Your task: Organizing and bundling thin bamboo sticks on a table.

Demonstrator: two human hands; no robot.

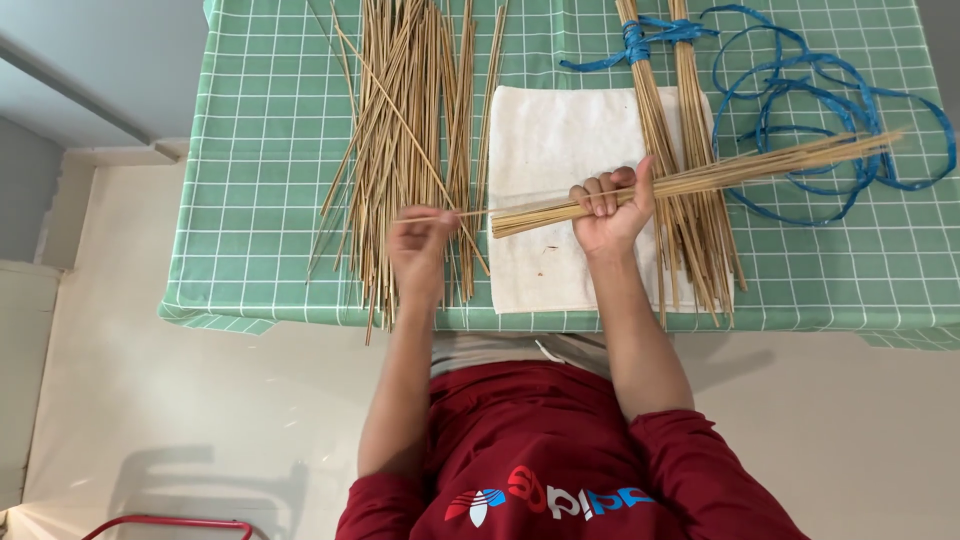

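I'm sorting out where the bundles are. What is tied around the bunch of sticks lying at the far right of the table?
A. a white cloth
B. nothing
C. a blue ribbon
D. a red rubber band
C: a blue ribbon is knotted around the bunch of sticks, its loose end coiled on the green table.

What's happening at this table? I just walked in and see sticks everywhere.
A person sits at a green checked table. The right hand grips a bundle of thin sticks held across a white cloth. The left hand pinches a single stick beside a loose pile of sticks. A tied bundle and blue cord lie to the right.
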